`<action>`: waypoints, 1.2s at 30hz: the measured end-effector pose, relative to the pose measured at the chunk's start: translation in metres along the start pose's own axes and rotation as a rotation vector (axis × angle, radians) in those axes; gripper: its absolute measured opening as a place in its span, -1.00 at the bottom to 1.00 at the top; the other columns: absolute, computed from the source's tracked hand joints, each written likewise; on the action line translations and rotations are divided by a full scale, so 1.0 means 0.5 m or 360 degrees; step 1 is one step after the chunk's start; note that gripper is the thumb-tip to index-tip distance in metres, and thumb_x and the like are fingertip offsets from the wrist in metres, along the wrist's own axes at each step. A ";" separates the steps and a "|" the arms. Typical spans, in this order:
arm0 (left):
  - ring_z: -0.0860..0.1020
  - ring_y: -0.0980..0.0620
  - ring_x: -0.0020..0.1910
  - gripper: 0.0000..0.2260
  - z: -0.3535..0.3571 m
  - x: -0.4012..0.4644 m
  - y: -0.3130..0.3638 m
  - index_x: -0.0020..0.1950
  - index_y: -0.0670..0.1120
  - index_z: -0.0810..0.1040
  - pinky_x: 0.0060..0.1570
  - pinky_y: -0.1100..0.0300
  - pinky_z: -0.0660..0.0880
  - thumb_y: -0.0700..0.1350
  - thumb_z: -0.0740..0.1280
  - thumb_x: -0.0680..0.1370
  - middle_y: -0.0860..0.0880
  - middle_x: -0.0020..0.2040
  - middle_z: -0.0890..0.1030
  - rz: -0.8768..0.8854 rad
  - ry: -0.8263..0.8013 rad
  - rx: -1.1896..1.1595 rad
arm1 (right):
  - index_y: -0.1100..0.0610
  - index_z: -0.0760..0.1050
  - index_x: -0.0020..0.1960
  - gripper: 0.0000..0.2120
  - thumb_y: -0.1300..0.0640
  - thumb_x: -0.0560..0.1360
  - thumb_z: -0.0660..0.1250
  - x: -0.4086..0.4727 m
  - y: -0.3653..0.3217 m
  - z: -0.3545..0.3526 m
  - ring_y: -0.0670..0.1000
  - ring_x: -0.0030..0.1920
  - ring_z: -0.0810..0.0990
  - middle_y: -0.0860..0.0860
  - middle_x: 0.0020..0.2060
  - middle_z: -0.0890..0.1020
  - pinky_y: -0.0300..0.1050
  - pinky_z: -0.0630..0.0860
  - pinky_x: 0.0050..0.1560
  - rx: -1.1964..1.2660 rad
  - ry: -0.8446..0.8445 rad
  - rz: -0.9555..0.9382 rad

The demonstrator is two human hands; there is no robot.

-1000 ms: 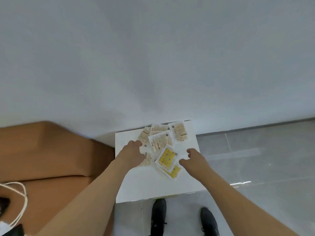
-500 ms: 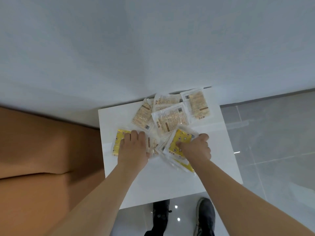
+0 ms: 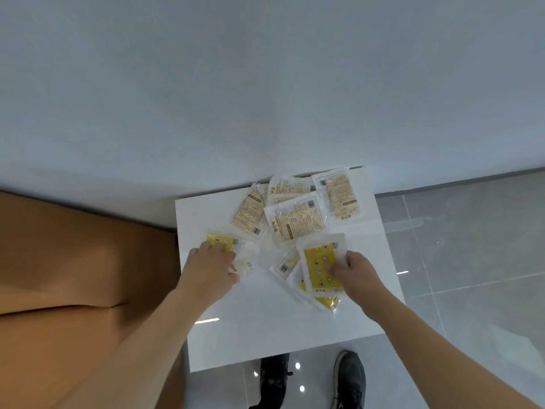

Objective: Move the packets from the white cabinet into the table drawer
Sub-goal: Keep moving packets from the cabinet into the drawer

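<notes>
While both hands are working on the white cabinet [image 3: 265, 329] top, the left hand [image 3: 211, 271] is curling its fingers round a yellow packet [image 3: 219, 240] near the left edge. The right hand [image 3: 355, 271] is pinching another yellow packet [image 3: 320, 267] at centre. Beige packets [image 3: 295, 221] are lying loosely overlapped behind, by the wall.

A plain pale grey wall [image 3: 265, 84] fills the view beyond the hands. Glossy grey floor tiles [image 3: 472, 261] with thin grout lines stretch to their right, catching small light glints. A tan wooden surface [image 3: 73, 276] lies to their left.
</notes>
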State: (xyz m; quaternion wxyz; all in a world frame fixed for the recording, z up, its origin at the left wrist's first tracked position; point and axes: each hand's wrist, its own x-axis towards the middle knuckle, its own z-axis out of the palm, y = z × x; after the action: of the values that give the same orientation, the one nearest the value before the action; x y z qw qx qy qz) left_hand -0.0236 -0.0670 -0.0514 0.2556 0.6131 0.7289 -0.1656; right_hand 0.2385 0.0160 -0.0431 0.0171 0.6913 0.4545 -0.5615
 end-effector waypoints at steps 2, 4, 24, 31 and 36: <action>0.30 -0.07 0.29 -0.58 0.002 0.014 -0.012 0.30 0.00 0.49 0.29 0.06 0.28 0.15 0.30 0.50 -0.01 0.32 0.36 -0.0003 0.0002 0.0035 | 0.25 0.52 0.09 -0.75 0.10 0.50 0.31 0.008 0.011 0.009 0.21 0.15 0.54 0.14 0.16 0.52 0.10 0.54 0.14 -0.0528 -0.0111 -0.0061; 0.18 -0.10 0.41 -0.53 0.005 0.027 -0.013 0.35 0.00 0.46 0.37 0.01 0.23 0.14 0.33 0.49 -0.04 0.42 0.23 -0.0017 0.0005 -0.0027 | 0.21 0.43 0.26 -0.65 0.06 0.55 0.26 0.008 0.015 0.026 0.19 0.32 0.33 0.07 0.36 0.26 0.03 0.37 0.32 -0.1051 -0.0166 -0.0143; 0.29 -0.19 0.20 -0.10 0.028 0.041 0.014 0.26 -0.08 0.18 0.17 0.07 0.31 0.28 0.56 0.15 -0.16 0.22 0.22 -0.0804 0.0052 -0.0571 | 0.10 0.35 0.21 -0.76 0.08 0.56 0.20 -0.018 0.033 0.085 0.03 0.13 0.38 0.03 0.16 0.34 -0.16 0.33 0.18 -0.1443 0.0123 -0.0483; 0.53 -0.17 -0.03 -0.27 0.048 0.015 0.050 0.35 0.00 0.14 -0.05 -0.02 0.58 -0.08 0.53 0.35 -0.12 0.12 0.40 -0.0843 0.0159 -0.1199 | 0.14 0.36 0.21 -0.77 0.09 0.59 0.18 -0.020 0.037 0.077 0.08 0.06 0.50 0.05 0.13 0.40 -0.09 0.44 0.08 -0.1265 0.0022 -0.0394; 0.55 -0.12 -0.03 -0.51 0.041 0.007 0.063 0.31 -0.04 0.21 -0.13 0.02 0.58 -0.24 0.34 0.47 -0.09 0.08 0.52 -0.0796 0.0127 -0.1306 | 0.14 0.37 0.29 -0.70 0.17 0.55 0.20 -0.041 0.044 0.067 0.02 0.03 0.50 0.01 0.09 0.48 -0.14 0.46 -0.03 -0.0912 -0.0147 -0.0278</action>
State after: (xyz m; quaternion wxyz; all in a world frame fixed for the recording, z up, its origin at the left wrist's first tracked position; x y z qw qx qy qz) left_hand 0.0100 -0.0694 -0.0680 0.4008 0.2735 0.8683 0.1029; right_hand 0.2282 -0.0270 -0.0500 0.1838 0.5903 0.6508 -0.4406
